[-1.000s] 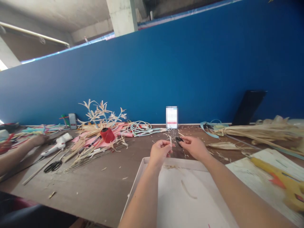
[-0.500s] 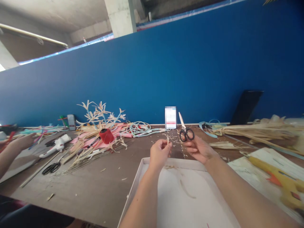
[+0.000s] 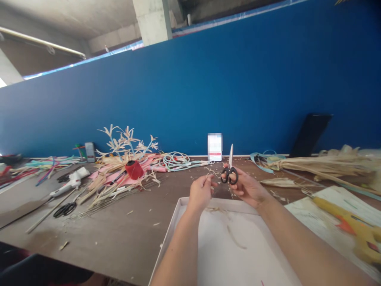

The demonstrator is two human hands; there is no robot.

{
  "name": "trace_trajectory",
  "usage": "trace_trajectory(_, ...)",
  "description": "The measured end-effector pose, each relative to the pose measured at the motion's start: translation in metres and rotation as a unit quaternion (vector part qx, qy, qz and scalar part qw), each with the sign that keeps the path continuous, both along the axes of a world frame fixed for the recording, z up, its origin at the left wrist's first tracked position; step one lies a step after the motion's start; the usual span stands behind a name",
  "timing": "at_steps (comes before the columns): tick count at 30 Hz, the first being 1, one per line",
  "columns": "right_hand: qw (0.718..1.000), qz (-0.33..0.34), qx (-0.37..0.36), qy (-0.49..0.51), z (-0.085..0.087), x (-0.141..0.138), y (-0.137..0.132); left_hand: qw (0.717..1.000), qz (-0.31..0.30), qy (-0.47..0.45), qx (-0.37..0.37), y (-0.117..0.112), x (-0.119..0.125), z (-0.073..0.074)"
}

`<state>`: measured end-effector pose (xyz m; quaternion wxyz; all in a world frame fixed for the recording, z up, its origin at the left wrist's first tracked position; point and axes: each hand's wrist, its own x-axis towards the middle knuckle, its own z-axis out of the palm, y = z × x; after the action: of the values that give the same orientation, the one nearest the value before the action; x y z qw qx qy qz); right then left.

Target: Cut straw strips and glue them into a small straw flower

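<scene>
My right hand (image 3: 247, 188) is closed around the black-handled scissors (image 3: 229, 171), which it holds upright with the silver blades pointing up and together. Just left of them, my left hand (image 3: 201, 191) is in a pinch, fingertips facing the scissor handles. A small pale strip showed between these fingertips a moment ago; now the fingers mostly hide it. Both hands are above the far rim of a shallow white box (image 3: 238, 204), with thin dry fibres lying inside. Beyond the hands, small pale scraps are scattered on the brown table (image 3: 143, 234).
A lit phone (image 3: 214, 147) leans on the blue partition (image 3: 190, 91). To the left are husk flowers (image 3: 127, 139), a red thread spool (image 3: 134, 170), a white glue gun (image 3: 73, 182) and other scissors (image 3: 65, 209). On the right lie a yellow glue gun (image 3: 348, 218) and dried husks (image 3: 321, 163).
The scissors have turned more upright and shifted slightly toward my left hand. The pale strip has become mostly hidden. At the far left, another person's arm has moved out of view.
</scene>
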<state>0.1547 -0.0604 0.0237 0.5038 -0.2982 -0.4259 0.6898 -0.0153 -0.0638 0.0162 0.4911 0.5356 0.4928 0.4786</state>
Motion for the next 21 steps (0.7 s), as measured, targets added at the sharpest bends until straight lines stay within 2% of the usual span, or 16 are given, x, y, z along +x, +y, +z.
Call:
trace_trajectory(6,0.986,-0.020,0.042,-0.161,-0.002,-0.011,-0.002,0.982,-0.035,-0.166,-0.077,0.000,-0.012,0.008)
trace_trajectory(10,0.964,-0.011,0.076,-0.254,-0.002,-0.019,-0.005,0.964,-0.054,-0.248,-0.082,0.001,-0.019,0.009)
trace_trajectory(16,0.952,-0.026,0.069,-0.297,-0.003,-0.022,-0.005,0.972,0.017,-0.221,-0.083,0.003,-0.022,0.008)
trace_trajectory(21,0.951,-0.009,0.070,-0.300,-0.005,-0.022,-0.005,0.971,0.036,-0.221,-0.084,0.004,-0.024,0.007)
